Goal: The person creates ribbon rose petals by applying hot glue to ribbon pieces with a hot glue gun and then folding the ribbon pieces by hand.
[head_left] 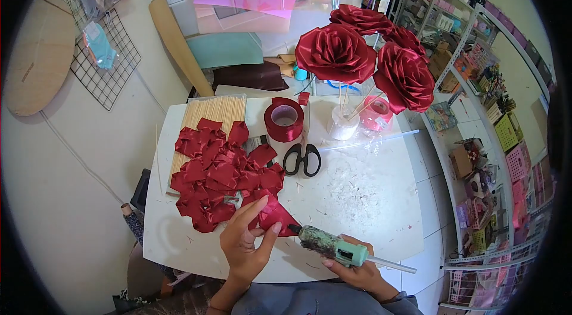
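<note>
Between the thumb and fingers of my left hand [245, 245] is a dark red satin ribbon piece [277, 214]. My right hand [363, 273] grips a mint-green glue gun [333, 246] with a clear glue stick [393, 264] sticking out of its back. The gun's black nozzle meets the ribbon piece near its right corner. Just beyond my left hand lies a heap of cut red ribbon pieces [217, 169], partly over a bundle of wooden skewers [199, 111]. Black-handled scissors [302, 160] and a roll of red ribbon [283, 119] rest farther back on the white table [357, 196].
Several large red ribbon roses [336, 53] stand on sticks in a white pot [344, 124] at the table's back right. Beside it are a pink tape roll [376, 114] and another glue stick [369, 142]. Loaded shelves [476, 77] line the right side.
</note>
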A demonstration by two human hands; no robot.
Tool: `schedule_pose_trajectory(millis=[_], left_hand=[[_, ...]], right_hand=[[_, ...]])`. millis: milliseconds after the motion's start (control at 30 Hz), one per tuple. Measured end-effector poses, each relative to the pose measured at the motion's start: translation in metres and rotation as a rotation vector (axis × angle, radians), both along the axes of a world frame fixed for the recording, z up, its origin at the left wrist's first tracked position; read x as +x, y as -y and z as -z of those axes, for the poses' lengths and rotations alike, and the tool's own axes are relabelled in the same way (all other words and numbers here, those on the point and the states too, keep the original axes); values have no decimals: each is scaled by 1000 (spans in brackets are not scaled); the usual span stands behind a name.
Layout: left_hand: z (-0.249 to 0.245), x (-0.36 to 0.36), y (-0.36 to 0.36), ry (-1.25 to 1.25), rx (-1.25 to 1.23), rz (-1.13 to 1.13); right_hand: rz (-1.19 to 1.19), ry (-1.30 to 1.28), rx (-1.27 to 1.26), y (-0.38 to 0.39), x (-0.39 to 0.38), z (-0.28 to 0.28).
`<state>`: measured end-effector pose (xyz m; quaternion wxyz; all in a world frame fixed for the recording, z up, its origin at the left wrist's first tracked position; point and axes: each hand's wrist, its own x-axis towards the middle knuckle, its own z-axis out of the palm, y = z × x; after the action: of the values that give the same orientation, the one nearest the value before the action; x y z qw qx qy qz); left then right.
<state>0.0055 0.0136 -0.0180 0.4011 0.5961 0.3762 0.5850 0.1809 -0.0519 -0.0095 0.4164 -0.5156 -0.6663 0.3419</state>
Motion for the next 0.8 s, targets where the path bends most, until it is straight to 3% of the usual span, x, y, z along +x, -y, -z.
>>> schedule_pose_trajectory(millis=[200,267,400,533,700,767,800], left_hand=[[1,-1,0,38,-1,31],[1,-2,0,50,-18,36],[-4,-3,1,206,-122,114],[-4,-5,-1,328,-174,221],[-17,-7,2,400,-283,327],[-18,-8,3,385,-318,370],[-18,-8,2,366,-313,412]], right_hand=[[77,-25,-146,-3,2,6],[268,2,-80,-4,1,10],[411,376,74,-9,6,13],[386,543,-46,-9,11,29],[401,501,-67,-8,7,3],[391,335,193,-8,8,-8],[394,337,190,-7,10,-8]])
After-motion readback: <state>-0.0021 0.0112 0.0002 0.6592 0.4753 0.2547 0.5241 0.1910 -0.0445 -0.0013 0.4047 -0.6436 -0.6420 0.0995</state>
